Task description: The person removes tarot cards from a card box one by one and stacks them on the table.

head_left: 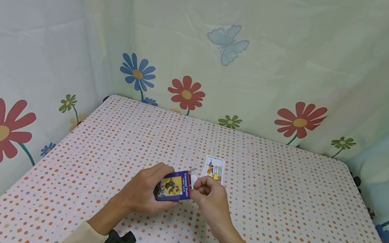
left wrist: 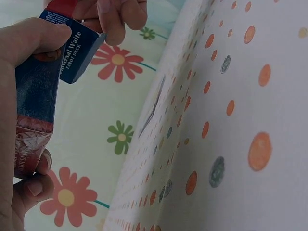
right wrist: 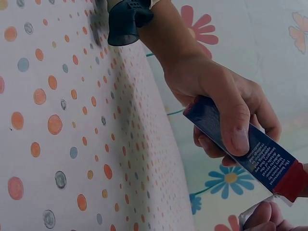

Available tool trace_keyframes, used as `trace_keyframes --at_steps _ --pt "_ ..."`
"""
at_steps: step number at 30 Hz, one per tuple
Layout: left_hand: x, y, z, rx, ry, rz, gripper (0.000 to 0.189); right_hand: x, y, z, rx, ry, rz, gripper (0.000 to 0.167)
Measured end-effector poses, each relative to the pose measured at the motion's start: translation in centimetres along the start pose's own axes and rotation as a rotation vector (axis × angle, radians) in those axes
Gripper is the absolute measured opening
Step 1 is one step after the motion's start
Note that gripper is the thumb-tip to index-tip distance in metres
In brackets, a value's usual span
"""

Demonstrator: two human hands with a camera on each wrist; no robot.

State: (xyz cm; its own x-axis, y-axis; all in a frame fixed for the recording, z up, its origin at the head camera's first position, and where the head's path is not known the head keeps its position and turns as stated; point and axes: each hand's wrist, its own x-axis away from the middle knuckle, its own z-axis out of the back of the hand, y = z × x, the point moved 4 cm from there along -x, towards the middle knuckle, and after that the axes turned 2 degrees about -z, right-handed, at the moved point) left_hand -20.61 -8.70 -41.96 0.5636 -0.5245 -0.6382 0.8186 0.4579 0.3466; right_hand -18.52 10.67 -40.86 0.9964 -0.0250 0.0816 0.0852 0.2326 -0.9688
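Observation:
My left hand (head_left: 145, 189) holds a blue tarot deck box (head_left: 172, 187) with a yellow picture and "Universal Waite" lettering on its front. The thumb lies along one narrow side in the right wrist view, fingers wrapped round the other. At the box's right end my right hand (head_left: 214, 205) has its fingers curled, pinching at the end flap (right wrist: 250, 211). The box's red inner edge (right wrist: 292, 182) shows there. What is inside the box is hidden. Just beyond the right hand, an illustrated card (head_left: 213, 167) lies face up on the table, partly covered by the fingers.
A white cloth with coloured dots covers the table (head_left: 281, 206). Hanging sheets (head_left: 255, 84) printed with flowers and butterflies surround it at the back and both sides. Dark wrist straps (head_left: 120, 240) sit at the cuffs of the light sleeves.

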Motion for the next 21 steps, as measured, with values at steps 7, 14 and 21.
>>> trace_keyframes --at_steps 7,14,21 --pt "-0.03 -0.06 0.02 -0.001 -0.004 0.012 0.064 0.00 0.12 0.13 -0.021 0.006 -0.006 0.009" --pt "-0.10 -0.11 0.09 -0.010 0.003 0.010 0.065 -0.01 0.00 0.45 -0.037 0.018 -0.004 0.010" --pt "-0.02 -0.19 0.07 -0.006 0.002 0.016 0.066 -0.15 -0.17 0.97 -0.108 0.003 -0.007 0.008"
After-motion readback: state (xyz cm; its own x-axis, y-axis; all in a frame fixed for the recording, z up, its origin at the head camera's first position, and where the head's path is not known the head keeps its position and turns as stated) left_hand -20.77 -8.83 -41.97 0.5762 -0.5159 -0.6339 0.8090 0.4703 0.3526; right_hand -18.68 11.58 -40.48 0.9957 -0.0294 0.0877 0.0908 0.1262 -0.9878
